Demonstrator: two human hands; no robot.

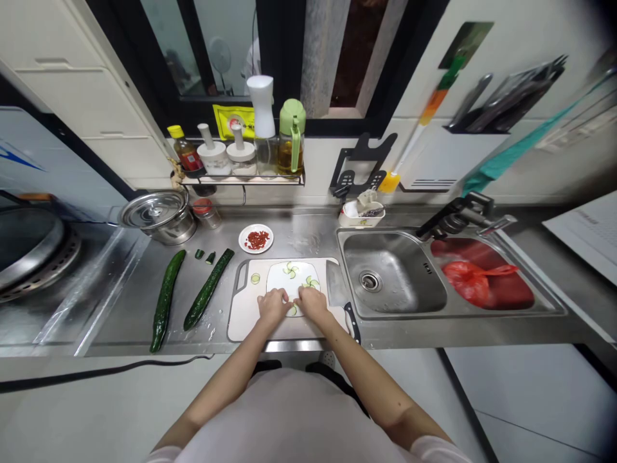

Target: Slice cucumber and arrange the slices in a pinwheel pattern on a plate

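Note:
A white squarish plate (pixel 281 278) rests on the cutting board (pixel 245 315). Thin cucumber slices (pixel 290 269) lie in a curved pattern at its far side, with more (pixel 312 281) at its right. At the near edge, my left hand (pixel 274 305) and my right hand (pixel 311 303) come together with bent, pinching fingers on a cucumber slice (pixel 293 310); the fingertips partly cover it. One loose slice (pixel 255 278) is on the board, left of the plate. A kitchen knife (pixel 353 321) with a black handle lies along the board's right edge.
Two whole cucumbers (pixel 166 299) and cut ends (pixel 210 258) lie left of the board. Behind it sits a small plate with chopped red chili (pixel 257 240). A steel pot (pixel 161 218) stands back left; the sink (pixel 393 276) is on the right, holding a red bag (pixel 470 283).

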